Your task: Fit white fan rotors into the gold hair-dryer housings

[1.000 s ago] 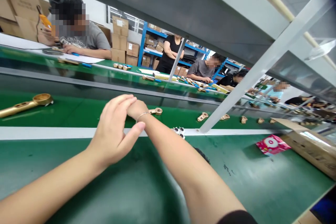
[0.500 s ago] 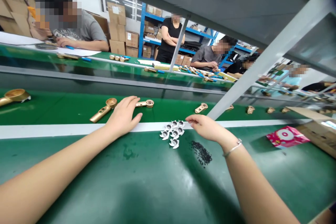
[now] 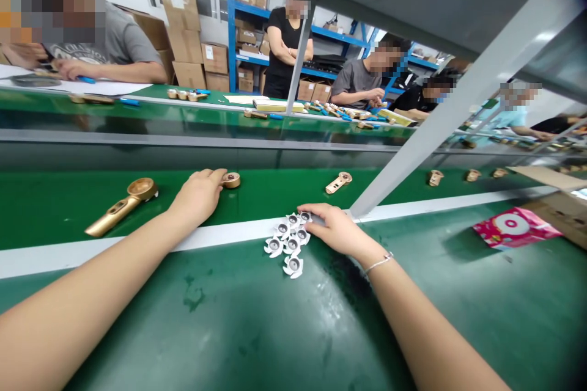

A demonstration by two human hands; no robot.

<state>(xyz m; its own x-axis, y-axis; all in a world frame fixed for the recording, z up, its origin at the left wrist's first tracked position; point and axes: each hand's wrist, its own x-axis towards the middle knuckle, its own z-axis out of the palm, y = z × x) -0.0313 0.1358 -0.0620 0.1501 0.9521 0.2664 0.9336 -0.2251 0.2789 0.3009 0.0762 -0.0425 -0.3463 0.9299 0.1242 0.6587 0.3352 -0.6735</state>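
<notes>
My left hand is over the belt, its fingers closed round a gold handheld-fan housing. The housing's round head shows past the fingertips; its handle is hidden under the hand. At the bench edge my right hand has thumb and forefinger closed on the rearmost white fan blade of a small cluster. Other white fan blades lie just left of those fingers, hubs up. Small black pieces lie partly hidden below the right wrist.
A gold housing lies left on the green belt, another to the right. A slanted grey post rises beyond my right hand. On the right stand a pink box and a cardboard box. Several people work opposite.
My right hand has moved left from beside the cluster onto a fan blade. My left hand has closed over the housing's handle. The gold housings on the belt appear farther left.
</notes>
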